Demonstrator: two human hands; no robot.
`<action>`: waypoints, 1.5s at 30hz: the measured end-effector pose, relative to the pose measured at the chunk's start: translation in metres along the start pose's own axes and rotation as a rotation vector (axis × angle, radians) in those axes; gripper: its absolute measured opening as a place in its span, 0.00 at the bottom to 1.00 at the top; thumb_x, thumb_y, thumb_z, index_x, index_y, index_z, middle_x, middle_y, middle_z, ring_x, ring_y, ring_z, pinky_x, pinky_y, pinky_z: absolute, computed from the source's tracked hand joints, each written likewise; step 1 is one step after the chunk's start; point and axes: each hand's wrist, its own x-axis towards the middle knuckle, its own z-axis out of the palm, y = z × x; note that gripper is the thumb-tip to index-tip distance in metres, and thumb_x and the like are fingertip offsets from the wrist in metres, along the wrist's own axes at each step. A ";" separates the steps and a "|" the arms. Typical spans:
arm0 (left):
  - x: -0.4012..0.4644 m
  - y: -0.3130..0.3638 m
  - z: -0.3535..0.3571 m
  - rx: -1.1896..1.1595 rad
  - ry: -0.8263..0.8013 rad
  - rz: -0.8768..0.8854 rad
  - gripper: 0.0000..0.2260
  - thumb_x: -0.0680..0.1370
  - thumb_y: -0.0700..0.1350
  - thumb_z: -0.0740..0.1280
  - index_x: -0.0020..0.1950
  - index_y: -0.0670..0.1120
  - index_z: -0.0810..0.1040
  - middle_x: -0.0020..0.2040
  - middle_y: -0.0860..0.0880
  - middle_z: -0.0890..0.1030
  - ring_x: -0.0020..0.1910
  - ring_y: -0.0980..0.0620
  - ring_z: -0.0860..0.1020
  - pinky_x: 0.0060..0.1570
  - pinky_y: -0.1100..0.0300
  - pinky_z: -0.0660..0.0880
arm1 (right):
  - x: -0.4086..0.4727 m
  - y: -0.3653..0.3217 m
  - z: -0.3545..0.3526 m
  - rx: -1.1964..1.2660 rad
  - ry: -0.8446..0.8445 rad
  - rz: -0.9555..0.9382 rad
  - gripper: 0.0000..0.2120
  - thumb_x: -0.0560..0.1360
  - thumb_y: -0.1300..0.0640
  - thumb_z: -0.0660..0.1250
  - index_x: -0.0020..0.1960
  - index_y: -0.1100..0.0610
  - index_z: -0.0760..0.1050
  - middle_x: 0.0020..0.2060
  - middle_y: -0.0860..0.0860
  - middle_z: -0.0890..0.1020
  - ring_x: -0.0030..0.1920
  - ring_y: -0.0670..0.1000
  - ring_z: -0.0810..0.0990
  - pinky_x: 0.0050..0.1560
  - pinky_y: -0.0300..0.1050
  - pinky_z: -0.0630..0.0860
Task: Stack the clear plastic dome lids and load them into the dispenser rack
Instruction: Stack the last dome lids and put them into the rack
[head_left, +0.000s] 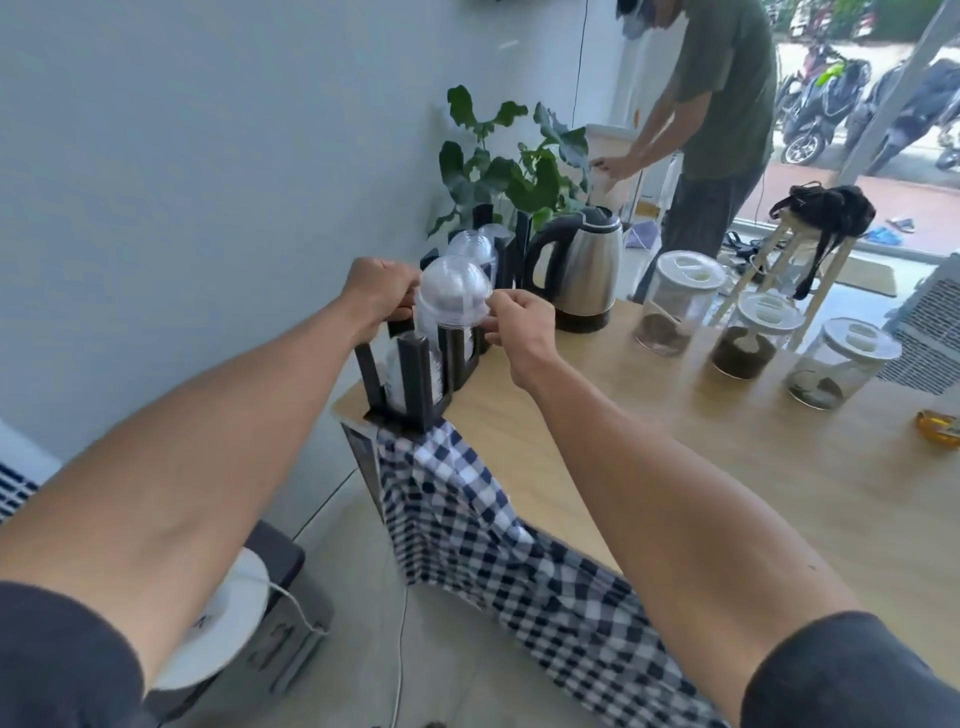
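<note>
Right now both hands are up at the black rack (415, 374), which stands at the far left corner of the wooden table (675, 467). The left hand (379, 296) and the right hand (519, 325) each have curled fingers pinching the rim of a stack of clear dome lids (453, 296), one hand on either side. The stack sits upright in the middle slot of the rack, its rounded top rising above the black posts. More lids (475, 244) fill the slot behind it, and another short pile (400, 376) lies low in the nearest slot. Just beside the rack stands a steel kettle (584, 270), with a leafy plant (514, 161) behind. Three lidded jars (753, 338) line the table further right. A checked cloth (493, 535) hangs over the near table edge. Another person (717, 104) bends over in the background.
</note>
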 end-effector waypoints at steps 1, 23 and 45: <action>0.004 -0.001 -0.010 0.035 -0.005 0.007 0.07 0.76 0.40 0.69 0.51 0.40 0.83 0.42 0.42 0.80 0.41 0.48 0.78 0.35 0.59 0.73 | 0.000 0.001 0.010 0.001 0.002 0.002 0.06 0.79 0.60 0.67 0.45 0.55 0.81 0.42 0.56 0.83 0.43 0.52 0.80 0.47 0.47 0.80; 0.112 -0.078 -0.080 0.111 -0.511 -0.252 0.11 0.72 0.43 0.76 0.52 0.41 0.84 0.39 0.47 0.83 0.43 0.49 0.81 0.52 0.54 0.77 | 0.017 0.070 0.098 -0.024 0.249 0.206 0.11 0.75 0.57 0.73 0.51 0.66 0.82 0.37 0.55 0.82 0.36 0.50 0.79 0.44 0.47 0.81; 0.128 -0.133 -0.070 -0.005 -0.452 -0.442 0.04 0.75 0.40 0.74 0.41 0.45 0.81 0.42 0.46 0.83 0.44 0.46 0.82 0.45 0.56 0.80 | 0.020 0.100 0.103 0.020 0.246 0.319 0.07 0.77 0.59 0.73 0.46 0.59 0.76 0.34 0.53 0.83 0.31 0.47 0.79 0.32 0.39 0.77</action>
